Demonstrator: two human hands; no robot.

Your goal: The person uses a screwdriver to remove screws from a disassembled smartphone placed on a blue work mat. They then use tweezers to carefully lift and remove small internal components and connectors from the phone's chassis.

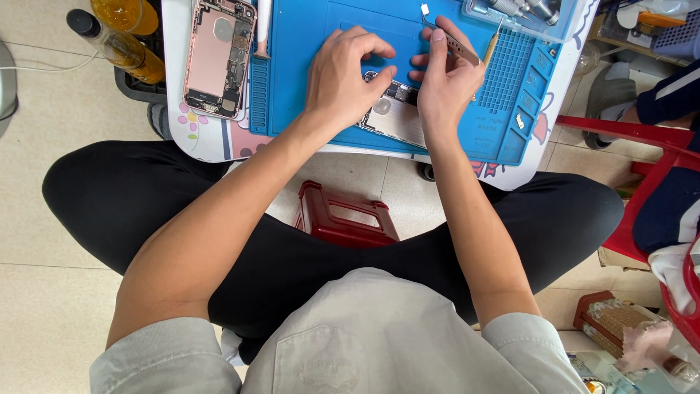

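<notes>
amber bottle (120, 45) with yellow label, top left beside the table, no screens lit

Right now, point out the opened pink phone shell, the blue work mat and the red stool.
pink phone shell (217, 58), head view, middle of its open inside.
blue work mat (306, 44), head view, bare left part.
red stool (343, 219), head view, top frame.

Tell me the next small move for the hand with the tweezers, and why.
Probably lower the tweezers tip to the opened phone. The right hand holds them raised above the blue mat, while the left hand already rests on the phone, steadying it.
</notes>
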